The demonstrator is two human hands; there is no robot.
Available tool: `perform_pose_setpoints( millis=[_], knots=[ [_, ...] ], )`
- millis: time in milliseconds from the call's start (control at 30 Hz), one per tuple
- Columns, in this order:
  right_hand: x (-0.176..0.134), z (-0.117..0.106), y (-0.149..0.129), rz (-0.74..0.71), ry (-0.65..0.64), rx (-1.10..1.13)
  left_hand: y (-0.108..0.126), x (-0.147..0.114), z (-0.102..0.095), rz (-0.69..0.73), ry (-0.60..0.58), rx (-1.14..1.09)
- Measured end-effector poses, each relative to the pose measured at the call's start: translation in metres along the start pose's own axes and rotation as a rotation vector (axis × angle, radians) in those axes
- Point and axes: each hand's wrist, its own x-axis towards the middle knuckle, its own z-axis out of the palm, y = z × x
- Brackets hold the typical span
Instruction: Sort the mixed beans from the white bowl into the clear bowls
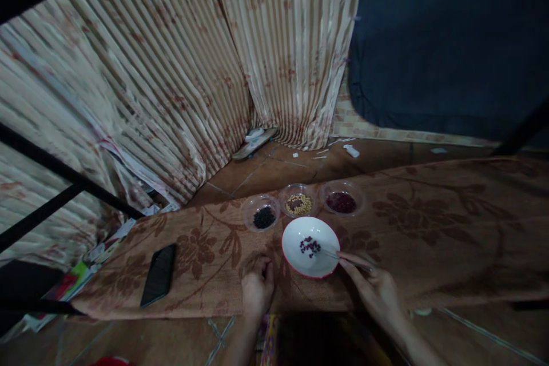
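White, the bowl [294,251] is spotted at lower centre, red beans [309,246] inside; over them a thin tool [329,253] is gripped by the right hand [380,291], while the left hand [258,287] is loosely clenched.

There are three clear bowls [252,206], one white bowl [309,267], one phone [158,274], one utensil [331,253].

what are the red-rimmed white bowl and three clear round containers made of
Red-rimmed white round bowl: glossy, probably ceramic or enamel, from its reflective inside. Three clear round containers: shiny, likely plastic, possibly glass, since the brown floral cloth shows through.
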Motion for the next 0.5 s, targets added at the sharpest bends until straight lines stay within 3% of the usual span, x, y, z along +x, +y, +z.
perform_pose_setpoints(
  millis=[167,300,400,500],
  knots=[
    [-0.015,0.007,-0.016,-0.057,0.166,-0.039,0.017,-0.007,-0.013,0.000,0.022,-0.158],
    [-0.032,0.020,-0.039,-0.172,0.147,-0.116,0.064,-0.016,-0.028,0.213,-0.018,-0.157],
    [-0.039,0.029,-0.055,-0.317,0.142,-0.153,0.097,-0.016,-0.029,0.354,-0.132,-0.256],
    [-0.041,0.033,-0.065,-0.418,0.119,-0.158,0.110,-0.010,-0.025,0.381,-0.255,-0.292]
  ],
)
